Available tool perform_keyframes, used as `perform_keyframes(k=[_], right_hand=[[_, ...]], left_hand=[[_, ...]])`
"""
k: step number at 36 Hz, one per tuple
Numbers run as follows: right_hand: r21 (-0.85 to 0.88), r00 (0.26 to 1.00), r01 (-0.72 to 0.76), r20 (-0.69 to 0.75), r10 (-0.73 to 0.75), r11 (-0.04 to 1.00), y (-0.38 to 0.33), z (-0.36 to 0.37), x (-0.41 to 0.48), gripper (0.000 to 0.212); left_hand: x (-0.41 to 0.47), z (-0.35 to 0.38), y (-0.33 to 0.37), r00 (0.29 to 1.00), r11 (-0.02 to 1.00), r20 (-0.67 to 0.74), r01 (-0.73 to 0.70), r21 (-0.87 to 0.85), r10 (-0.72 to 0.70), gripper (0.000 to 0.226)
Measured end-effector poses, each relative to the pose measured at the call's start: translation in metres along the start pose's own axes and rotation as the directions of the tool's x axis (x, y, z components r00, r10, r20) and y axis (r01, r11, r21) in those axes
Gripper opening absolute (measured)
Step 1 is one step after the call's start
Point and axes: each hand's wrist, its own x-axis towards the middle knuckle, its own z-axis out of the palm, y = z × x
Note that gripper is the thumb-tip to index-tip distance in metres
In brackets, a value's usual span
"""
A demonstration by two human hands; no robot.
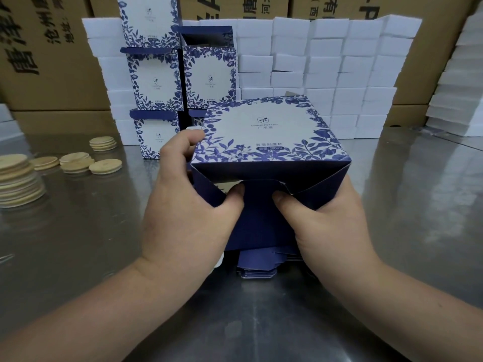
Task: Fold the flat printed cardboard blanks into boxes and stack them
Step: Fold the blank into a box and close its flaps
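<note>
Two hands, my left hand (188,210) and right hand (332,218), grip the half-folded box (266,131) between them, thumbs pressing its navy end flaps (258,176), and I judge it light, thin, easily creased, best held by the corners.

Both forearms (109,304) uncovered up to the frame border. The left grip (188,212) and the right grip (332,220) bare, broad-backed, with short thick fingers and creased knuckles.

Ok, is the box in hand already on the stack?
No, left hand and right hand hold the box in front of the stack, end flaps not yet tucked.
</note>
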Motion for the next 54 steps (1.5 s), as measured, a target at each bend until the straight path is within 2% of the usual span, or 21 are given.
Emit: perform_keyframes(k=[9, 14, 25, 32, 37, 40, 43, 45, 47, 51, 54], right_hand=[[0.004, 1.000, -0.005, 0.001, 0.005, 1.000, -0.001, 0.000, -0.001, 0.047], [0.006, 1.000, -0.006, -0.015, 0.006, 1.000, 0.000, 0.000, 0.000, 0.048], [0.004, 0.999, 0.032, -0.039, -0.032, 0.999, 0.001, 0.002, 0.000, 0.050], [-0.014, 0.999, 0.048, 0.013, -0.048, 0.999, -0.004, 0.000, 0.001, 0.050], [0.001, 0.999, -0.026, 0.026, 0.026, 1.000, -0.003, -0.004, -0.002, 0.052], [0.065, 0.998, -0.052, 0.038, 0.050, 0.997, -0.001, -0.007, -0.002, 0.048], [0.092, 0.996, -0.019, 0.088, 0.011, 0.996, -0.001, -0.008, -0.001, 0.043], [0.109, 0.993, -0.003, 0.118, -0.010, 0.994, 0.000, -0.009, -0.001, 0.047], [0.097, 0.989, 0.016, 0.143, -0.030, 0.995, 0.000, -0.009, -0.001, 0.051], [0.044, 0.990, 0.041, 0.137, -0.046, 0.998, 0.000, -0.009, 0.000, 0.044], [0.012, 0.989, 0.043, 0.144, -0.045, 0.999, -0.002, -0.009, -0.001, 0.042]], left_hand=[[0.000, 0.000, -0.002, 1.000, 1.000, -0.007, -0.010, 0.020, 0.011, 0.065], [0.000, 0.002, -0.002, 1.000, 1.000, -0.018, -0.009, 0.026, 0.010, 0.073], [-0.001, 0.001, -0.003, 1.000, 1.000, -0.022, -0.014, 0.025, 0.014, 0.068], [-0.003, 0.000, -0.001, 0.998, 0.997, 0.037, 0.050, 0.053, -0.052, 0.079], [-0.004, -0.004, -0.001, 0.995, 0.995, 0.068, 0.064, 0.078, -0.070, 0.091], [-0.003, -0.006, -0.005, 0.996, 1.000, 0.080, 0.029, -0.006, -0.028, 0.083], [-0.004, -0.007, -0.008, 0.993, 0.998, 0.112, -0.023, -0.064, 0.030, 0.054], [-0.003, -0.006, -0.010, 0.990, 0.996, 0.125, -0.051, -0.072, 0.059, 0.043], [-0.004, -0.005, -0.012, 0.989, 0.994, 0.127, -0.065, -0.089, 0.076, 0.043], [-0.005, -0.005, -0.017, 0.992, 0.992, 0.106, -0.060, -0.111, 0.072, 0.065], [-0.005, -0.004, -0.019, 0.991, 0.986, 0.108, -0.055, -0.160, 0.073, 0.067]])
